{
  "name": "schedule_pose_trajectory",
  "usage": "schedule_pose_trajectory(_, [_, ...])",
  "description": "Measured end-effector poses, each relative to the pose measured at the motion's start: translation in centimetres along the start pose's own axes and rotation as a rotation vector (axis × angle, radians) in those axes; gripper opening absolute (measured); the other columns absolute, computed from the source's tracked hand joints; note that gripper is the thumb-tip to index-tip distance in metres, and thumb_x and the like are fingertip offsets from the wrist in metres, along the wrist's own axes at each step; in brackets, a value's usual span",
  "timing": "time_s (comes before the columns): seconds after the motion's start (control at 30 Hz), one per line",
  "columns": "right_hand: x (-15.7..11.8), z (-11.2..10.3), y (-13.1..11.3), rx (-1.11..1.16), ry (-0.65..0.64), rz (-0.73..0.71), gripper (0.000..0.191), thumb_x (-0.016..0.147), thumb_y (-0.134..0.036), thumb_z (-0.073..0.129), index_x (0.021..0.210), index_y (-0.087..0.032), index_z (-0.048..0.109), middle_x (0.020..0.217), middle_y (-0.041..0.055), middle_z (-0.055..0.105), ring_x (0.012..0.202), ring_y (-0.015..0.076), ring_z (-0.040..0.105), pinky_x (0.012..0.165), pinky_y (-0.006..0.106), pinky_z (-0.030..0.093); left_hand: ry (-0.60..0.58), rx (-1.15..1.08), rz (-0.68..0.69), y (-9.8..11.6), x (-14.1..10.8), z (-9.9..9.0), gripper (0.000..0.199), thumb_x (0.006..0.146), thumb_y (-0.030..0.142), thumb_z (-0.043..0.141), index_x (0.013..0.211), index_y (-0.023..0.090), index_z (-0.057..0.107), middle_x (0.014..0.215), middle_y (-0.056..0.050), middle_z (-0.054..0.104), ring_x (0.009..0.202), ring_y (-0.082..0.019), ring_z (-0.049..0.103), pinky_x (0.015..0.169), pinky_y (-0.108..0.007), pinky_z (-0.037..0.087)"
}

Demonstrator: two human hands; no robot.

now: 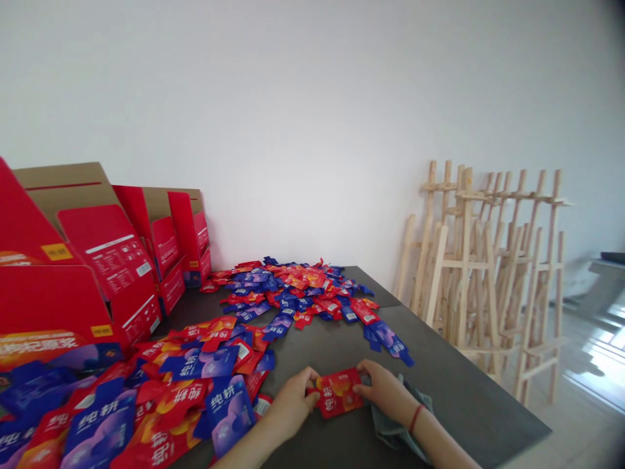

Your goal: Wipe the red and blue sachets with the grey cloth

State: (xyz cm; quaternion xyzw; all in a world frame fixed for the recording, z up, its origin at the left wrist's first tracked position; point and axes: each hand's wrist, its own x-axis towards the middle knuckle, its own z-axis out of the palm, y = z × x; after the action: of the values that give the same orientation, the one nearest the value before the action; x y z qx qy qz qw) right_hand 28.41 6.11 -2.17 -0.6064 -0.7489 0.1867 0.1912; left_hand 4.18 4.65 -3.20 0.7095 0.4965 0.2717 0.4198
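Note:
Both my hands meet at the front of the dark table top (430, 384). Between them lies a red foil sachet (338, 393) with yellow-orange print. My left hand (293, 404) pinches its left end, and my right hand (383, 389) grips its right end. Under my right hand and wrist sits a crumpled grey-green cloth (395, 417). A thick heap of red and blue sachets (195, 391) spreads close to my left hand, and a looser pile (288, 293) lies farther back. A red band circles my right wrist.
Open red-and-kraft cardboard display boxes (107, 260) stand along the table's left side. Several wooden easels (483, 273) lean by the white wall (312, 98) beyond the table's right edge. A shiny floor (586, 384) lies to the right.

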Motion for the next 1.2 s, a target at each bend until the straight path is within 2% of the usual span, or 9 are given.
schedule_pose_trajectory(0.17, [-1.0,-1.2,-1.0,0.048,0.171,0.008,0.014,0.08,-0.025,0.046,0.093,-0.02,0.05,0.092,0.0047,0.059,0.087,0.0193,0.056,0.079,0.029,0.04,0.075,0.003,-0.034,0.3,-0.2,0.4,0.018,0.077,0.014,0.048,0.095,0.02,0.047,0.064,0.006,0.057,0.062,-0.014,0.056,0.058,-0.022,0.036])
schedule_pose_trajectory(0.27, [-1.9,-0.4,-3.2,0.106,0.267,-0.091,0.013,0.075,-0.019,0.047,0.089,-0.022,0.047,0.089,0.0034,0.055,0.085,0.0191,0.055,0.079,0.029,0.041,0.086,0.017,-0.009,0.6,-0.3,0.5,0.017,0.079,0.012,0.044,0.093,0.021,0.046,0.064,0.007,0.057,0.063,-0.013,0.056,0.059,-0.021,0.036])
schedule_pose_trajectory(0.4, [-3.0,2.1,-6.5,0.111,0.216,-0.285,0.016,0.076,-0.012,0.049,0.087,-0.023,0.05,0.095,0.0037,0.054,0.091,0.02,0.052,0.082,0.03,0.04,0.085,0.066,0.023,0.6,-0.4,0.4,0.021,0.078,0.007,0.041,0.092,0.021,0.046,0.067,0.006,0.059,0.067,-0.013,0.058,0.063,-0.021,0.037])
schedule_pose_trajectory(0.5, [-3.0,3.5,-7.5,0.03,0.157,-0.319,0.022,0.077,-0.008,0.049,0.092,-0.023,0.055,0.1,0.004,0.054,0.097,0.0211,0.051,0.086,0.033,0.039,0.067,0.106,0.011,0.4,-0.4,0.3,0.021,0.078,0.007,0.042,0.092,0.022,0.046,0.069,0.005,0.06,0.07,-0.014,0.06,0.064,-0.021,0.038])
schedule_pose_trajectory(0.77, [-2.4,3.5,-6.2,-0.137,0.137,-0.231,0.024,0.077,-0.007,0.05,0.091,-0.023,0.06,0.1,0.0034,0.056,0.097,0.0214,0.051,0.084,0.031,0.039,0.089,0.346,-0.034,0.5,-0.5,0.3,0.026,0.075,0.011,0.05,0.099,0.022,0.048,0.079,0.0,0.063,0.078,-0.017,0.061,0.066,-0.023,0.037])
schedule_pose_trajectory(0.93, [-2.3,3.3,-5.0,-0.177,0.147,-0.175,0.022,0.075,-0.007,0.05,0.088,-0.022,0.059,0.099,0.004,0.057,0.096,0.0217,0.052,0.084,0.031,0.039,0.097,0.483,-0.071,1.2,-0.8,0.1,0.023,0.076,0.016,0.053,0.098,0.022,0.049,0.087,-0.002,0.065,0.083,-0.018,0.062,0.067,-0.025,0.037])
schedule_pose_trajectory(1.2, [-2.4,2.5,-3.8,-0.214,0.145,-0.133,0.019,0.077,-0.01,0.05,0.09,-0.021,0.059,0.099,0.0054,0.058,0.096,0.0223,0.053,0.085,0.032,0.039,0.015,0.596,-0.037,1.7,-1.2,-0.2,0.015,0.079,0.016,0.049,0.091,0.024,0.053,0.089,-0.002,0.068,0.086,-0.021,0.064,0.067,-0.026,0.038])
